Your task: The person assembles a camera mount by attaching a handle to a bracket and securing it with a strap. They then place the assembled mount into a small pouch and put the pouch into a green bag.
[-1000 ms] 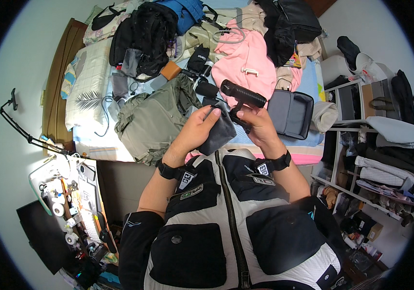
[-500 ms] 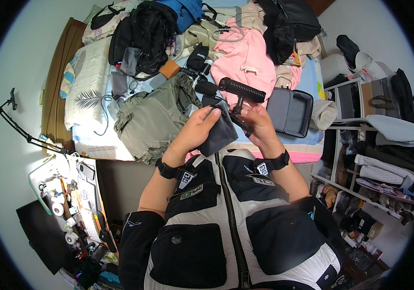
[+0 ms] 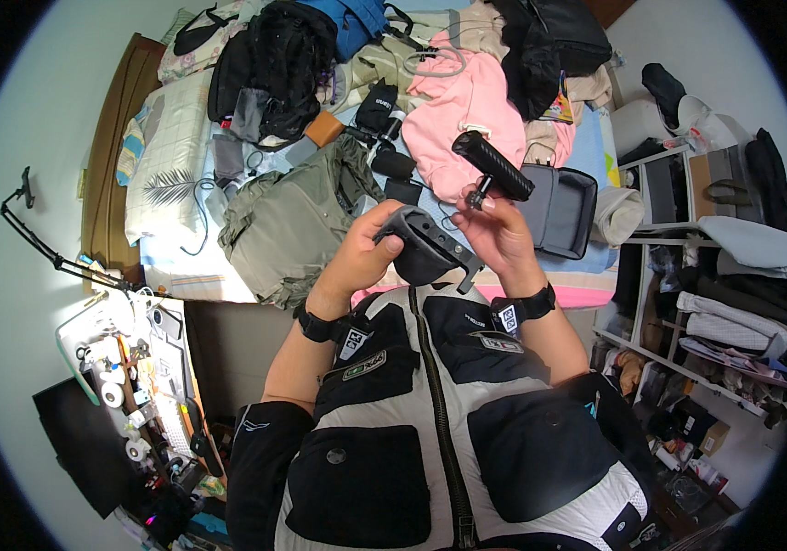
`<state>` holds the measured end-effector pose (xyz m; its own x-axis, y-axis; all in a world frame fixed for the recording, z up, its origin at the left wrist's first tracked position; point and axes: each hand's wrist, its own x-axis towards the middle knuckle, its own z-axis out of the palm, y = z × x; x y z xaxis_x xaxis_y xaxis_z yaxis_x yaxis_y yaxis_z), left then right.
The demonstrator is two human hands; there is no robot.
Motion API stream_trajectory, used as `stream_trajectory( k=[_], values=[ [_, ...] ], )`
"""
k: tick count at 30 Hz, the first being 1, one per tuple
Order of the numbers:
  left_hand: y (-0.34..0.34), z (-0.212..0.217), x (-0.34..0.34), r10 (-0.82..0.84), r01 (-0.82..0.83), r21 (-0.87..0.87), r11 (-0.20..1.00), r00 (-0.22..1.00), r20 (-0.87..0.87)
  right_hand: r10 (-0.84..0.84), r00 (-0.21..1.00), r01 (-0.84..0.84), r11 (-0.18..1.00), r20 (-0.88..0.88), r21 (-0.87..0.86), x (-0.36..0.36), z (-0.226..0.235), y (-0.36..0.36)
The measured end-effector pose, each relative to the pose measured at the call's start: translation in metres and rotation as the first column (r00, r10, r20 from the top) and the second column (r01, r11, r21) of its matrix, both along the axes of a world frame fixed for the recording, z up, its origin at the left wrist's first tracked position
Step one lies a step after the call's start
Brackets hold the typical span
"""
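My left hand (image 3: 362, 255) is closed round a dark grey soft pouch (image 3: 416, 264), its thumb on top. A flat black bar (image 3: 444, 241) with holes and a hooked end lies along the pouch's edge; whether it sits partly inside I cannot tell. My right hand (image 3: 506, 241) pinches the short stem of a black textured handle grip (image 3: 494, 165), near its small knob. The grip tilts up to the left above my fingers, apart from the bar.
On the bed lie an olive jacket (image 3: 288, 220), a pink garment (image 3: 467, 101), an open grey case (image 3: 559, 211), a black backpack (image 3: 274, 64) and an orange box (image 3: 323, 129). A cluttered desk (image 3: 168, 367) stands at left, shelves of folded clothes (image 3: 733, 321) at right.
The grip has moved right and tilted more steeply, away from the bar. The pouch and bar have turned and come slightly lower in my left hand. My right hand has let go of the bar.
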<state>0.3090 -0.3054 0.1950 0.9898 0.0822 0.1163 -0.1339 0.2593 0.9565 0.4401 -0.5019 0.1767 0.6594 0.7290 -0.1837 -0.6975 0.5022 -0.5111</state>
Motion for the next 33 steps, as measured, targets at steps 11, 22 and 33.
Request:
stream_trajectory(
  k=[11, 22, 33],
  values=[
    [-0.005, 0.002, 0.000, 0.072, -0.072, -0.005, 0.997, 0.986, 0.152, 0.010, 0.977, -0.011, 1.000, 0.211, 0.003, -0.004, 0.023, -0.008],
    [-0.010, 0.004, -0.003, 0.106, -0.109, 0.015, 0.994, 0.986, 0.131, 0.147, 0.951, 0.004, 0.875, -0.273, 0.485, -0.001, -0.009, -0.015],
    [-0.015, 0.004, 0.001, 0.168, -0.194, 0.144, 0.970, 0.970, 0.177, -0.021, 1.000, 0.022, 0.980, -0.007, 0.199, -0.008, 0.021, -0.012]
  ],
)
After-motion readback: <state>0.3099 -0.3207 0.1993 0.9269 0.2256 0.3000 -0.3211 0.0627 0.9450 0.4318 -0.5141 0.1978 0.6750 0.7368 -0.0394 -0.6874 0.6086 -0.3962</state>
